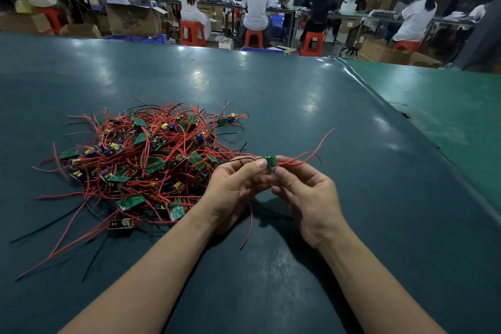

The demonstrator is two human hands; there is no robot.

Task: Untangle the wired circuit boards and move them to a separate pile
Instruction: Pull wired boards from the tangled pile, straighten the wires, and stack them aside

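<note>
green circuit board (270, 162) pinched by both hands, left (235, 189), right (306, 198), beside tangled pile (141, 160)

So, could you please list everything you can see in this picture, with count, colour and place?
tangled pile of green wired circuit boards: one, too many boards to count, red and black wires, left on the table
small green circuit board: one, red wires trailing right, held above the table
dark teal table mat: one, underneath everything
lighter green mat: one, right
orange plastic stools: several, background
seated workers: several, backs turned, background
cardboard boxes: several, brown, floor
left hand: pinches board
right hand: pinches board
</note>
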